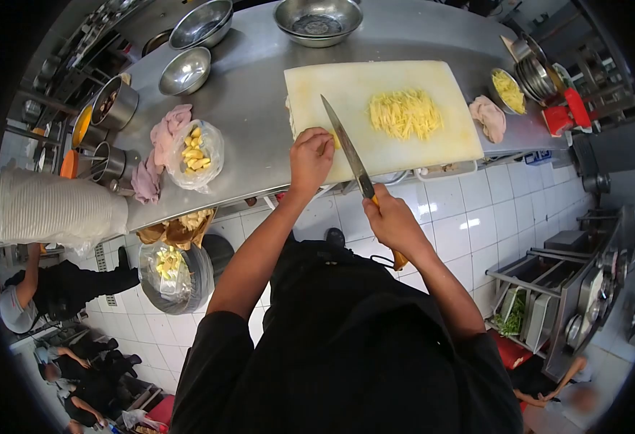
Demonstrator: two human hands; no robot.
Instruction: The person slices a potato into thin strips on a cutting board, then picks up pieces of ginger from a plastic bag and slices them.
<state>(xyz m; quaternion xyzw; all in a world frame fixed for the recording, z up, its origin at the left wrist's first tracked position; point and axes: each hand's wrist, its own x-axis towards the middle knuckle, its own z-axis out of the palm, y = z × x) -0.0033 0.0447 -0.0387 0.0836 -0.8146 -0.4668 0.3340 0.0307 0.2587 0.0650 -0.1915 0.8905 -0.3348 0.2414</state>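
Note:
My right hand (392,223) is wrapped round the wooden handle of a long kitchen knife (348,148). Its blade slants up and to the left over the white cutting board (324,83). Curled fingers of my left hand (312,159) press on a small yellow piece (335,139) at the board's left part, close beside the blade; much of that piece is hidden. To the right of the blade lies a heap of thin yellow strips (405,114). Left of the board, a clear plastic bag (215,163) sits open with peeled yellow chunks (195,152) inside.
Steel bowls (319,22) stand along the back of the steel table (249,94). Pink cloths (167,137) lie left, another cloth (488,118) right, near a bowl of yellow strips (507,91). A lined bin (176,278) stands on the floor. Other people are at the lower left and right.

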